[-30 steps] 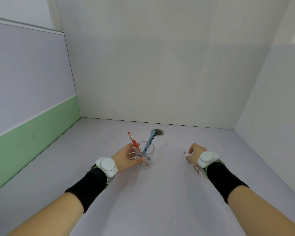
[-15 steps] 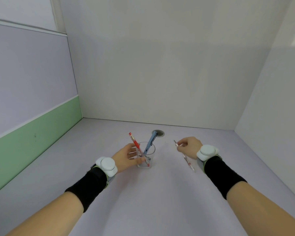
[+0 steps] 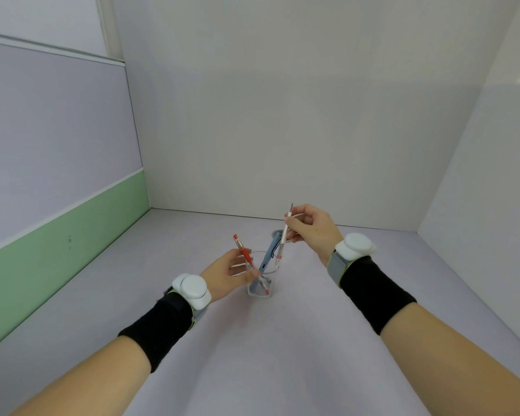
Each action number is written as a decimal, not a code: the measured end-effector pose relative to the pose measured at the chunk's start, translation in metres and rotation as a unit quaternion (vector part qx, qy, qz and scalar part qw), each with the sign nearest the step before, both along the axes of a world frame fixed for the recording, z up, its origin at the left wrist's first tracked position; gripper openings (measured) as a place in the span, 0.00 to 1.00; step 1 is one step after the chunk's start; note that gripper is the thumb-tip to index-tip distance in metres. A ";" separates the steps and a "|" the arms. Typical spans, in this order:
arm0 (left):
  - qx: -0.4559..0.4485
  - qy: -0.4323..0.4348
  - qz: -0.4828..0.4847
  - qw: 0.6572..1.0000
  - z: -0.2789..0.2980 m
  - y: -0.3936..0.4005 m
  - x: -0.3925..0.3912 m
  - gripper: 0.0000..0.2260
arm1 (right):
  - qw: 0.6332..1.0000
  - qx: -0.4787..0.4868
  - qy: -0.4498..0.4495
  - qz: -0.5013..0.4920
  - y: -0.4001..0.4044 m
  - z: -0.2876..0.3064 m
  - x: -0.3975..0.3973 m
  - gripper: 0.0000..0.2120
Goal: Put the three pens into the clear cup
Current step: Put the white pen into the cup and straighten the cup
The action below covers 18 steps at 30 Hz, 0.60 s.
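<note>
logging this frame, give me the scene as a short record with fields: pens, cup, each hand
cup: clear cup upright on the table
pens in cup: red pen and blue pen, both leaning
third pen: white pen held above the cup's rim, lower tip near it, not yet released
left hand: left hand at the cup, fingers on the red pen
right hand: right hand pinching the white pen

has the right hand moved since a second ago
Yes. The right hand, holding the white pen, has risen off the desk and swung left, toward the clear cup, which stayed put.
</note>
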<state>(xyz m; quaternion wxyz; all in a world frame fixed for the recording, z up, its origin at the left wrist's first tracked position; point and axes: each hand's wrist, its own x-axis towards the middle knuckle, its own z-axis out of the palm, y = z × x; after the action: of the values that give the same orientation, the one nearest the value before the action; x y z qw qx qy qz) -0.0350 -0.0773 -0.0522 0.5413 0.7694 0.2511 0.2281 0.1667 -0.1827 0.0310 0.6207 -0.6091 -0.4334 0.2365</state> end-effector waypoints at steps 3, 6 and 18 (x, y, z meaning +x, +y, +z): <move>-0.007 -0.005 0.004 1.000 -0.001 0.001 0.000 0.23 | 1.000 0.005 0.009 0.006 0.004 -0.005 -0.004 0.03; -0.004 -0.004 -0.001 1.000 -0.002 0.002 0.000 0.24 | 1.000 -0.001 0.001 0.020 0.006 -0.012 -0.008 0.03; 0.005 0.015 0.000 1.000 -0.004 0.004 0.000 0.28 | 0.980 -0.058 -0.190 0.025 0.015 -0.023 -0.016 0.04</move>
<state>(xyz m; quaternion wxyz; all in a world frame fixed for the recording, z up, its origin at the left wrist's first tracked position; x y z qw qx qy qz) -0.0349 -0.0731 -0.0563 0.5335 0.7756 0.2579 0.2175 0.1511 -0.1676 0.0080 0.4849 -0.6668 -0.5438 0.1567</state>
